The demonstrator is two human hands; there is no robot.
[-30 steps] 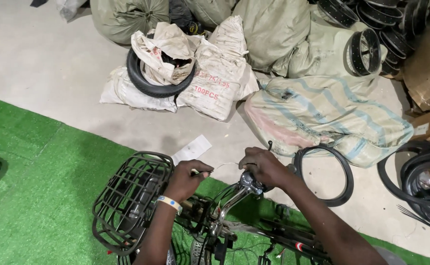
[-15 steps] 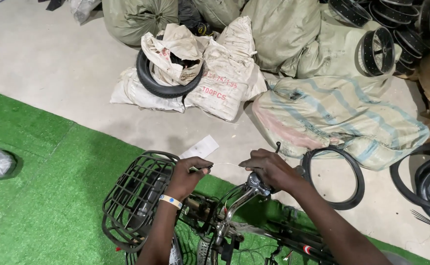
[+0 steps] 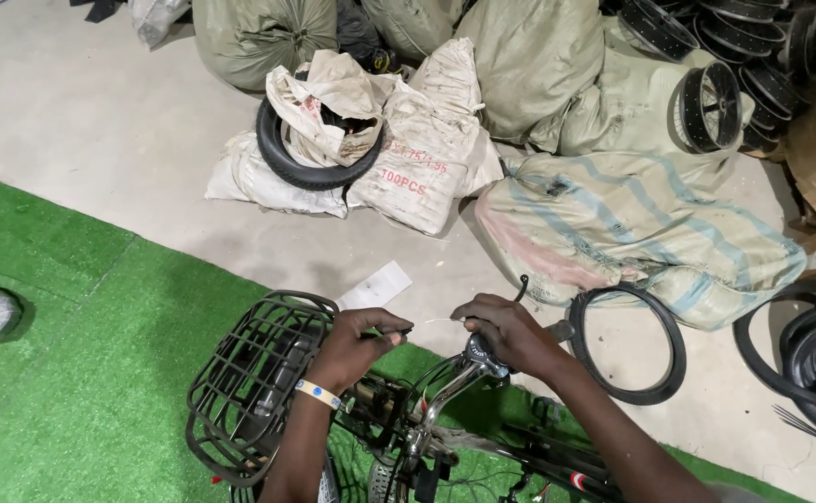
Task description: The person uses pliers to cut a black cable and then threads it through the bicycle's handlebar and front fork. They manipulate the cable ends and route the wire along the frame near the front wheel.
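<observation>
Your left hand (image 3: 356,345) pinches the thin cable (image 3: 436,322) taut while your right hand (image 3: 501,331) clamps the handlebar (image 3: 459,373) steady, just behind the wire basket (image 3: 254,391).

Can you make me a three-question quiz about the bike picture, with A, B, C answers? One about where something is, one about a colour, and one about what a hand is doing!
1. Where is the wire basket?
A. On the front of the bike, over the turf
B. On top of the sacks
C. Inside the tyre

2. What colour is the turf?
A. Red
B. Green
C. Blue

3. What is the left hand doing?
A. Lying flat on the floor
B. Waving in the air
C. Pinching a thin cable

Answers: 1 A, the basket sits ahead of the handlebar. 2 B, the mat is bright green. 3 C, its fingers are closed on the cable that runs to the right hand.
</observation>
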